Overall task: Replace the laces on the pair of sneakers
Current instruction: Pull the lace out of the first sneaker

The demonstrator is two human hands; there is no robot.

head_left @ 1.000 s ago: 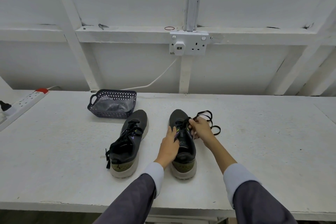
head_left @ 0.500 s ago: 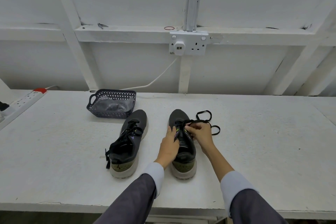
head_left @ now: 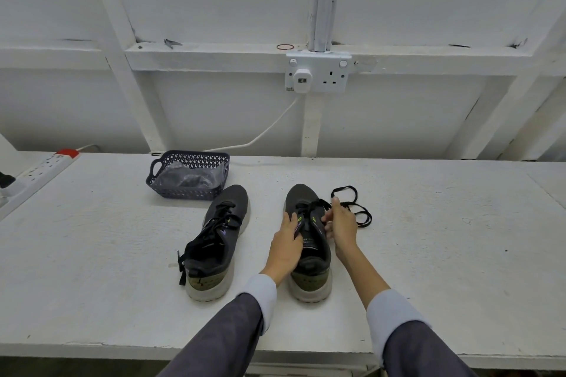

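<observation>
Counter (head_left: 428,239): white and rough-surfaced, spans the lower half of the frame below a white panelled wall.
Held sneaker (head_left: 301,196): dark upper, olive heel, pale sole; stands at frame centre on its sole, toe pointing to the wall.
Laced sneaker (head_left: 220,239): same make, just left of centre and apart from the other, toe angled toward the basket; black laces threaded, ends hanging by the heel.
Left hand (head_left: 286,246): lies on the left flank of the held sneaker; fingers fairly straight across the tongue and eyelets, grip apart, pressing down.
Right hand (head_left: 343,229): at the sneaker's right flank; grip pinched together on the black lace (head_left: 352,204) beside the upper eyelets, index finger raised.
Lace, loose part: trails in loops on the counter right of the hand; its other part is still threaded in the forward eyelets.
Basket (head_left: 186,190): dark perforated plastic, above the laced sneaker near the wall; crumpled clear plastic bag (head_left: 186,176) inside, contents unclear.
Power strip (head_left: 46,164): white with red switch, left edge.
Wall socket (head_left: 317,72): double, upper centre; white plug in its left outlet, cable (head_left: 269,128) running down-left.
</observation>
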